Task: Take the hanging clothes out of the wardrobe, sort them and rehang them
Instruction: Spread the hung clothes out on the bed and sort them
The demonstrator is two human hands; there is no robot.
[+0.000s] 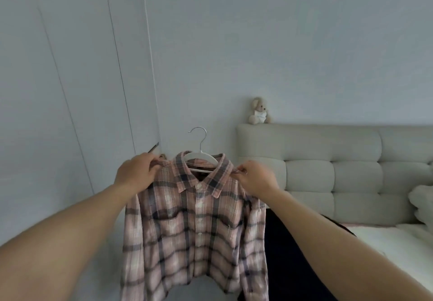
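Observation:
A pink and navy plaid shirt [194, 230] hangs buttoned on a white hanger [199, 154] with a metal hook, held up in front of me. My left hand [137, 174] pinches the shirt's left shoulder. My right hand [255, 178] pinches its right shoulder. The shirt hangs straight down, sleeves at its sides. The closed white wardrobe doors [77, 89] stand at the left.
A bed with a grey tufted headboard [328, 171] fills the right side. A teddy bear [259, 111] sits on top of the headboard. A dark garment [288, 253] lies on the bed behind the shirt, with white bedding [396, 242] beyond.

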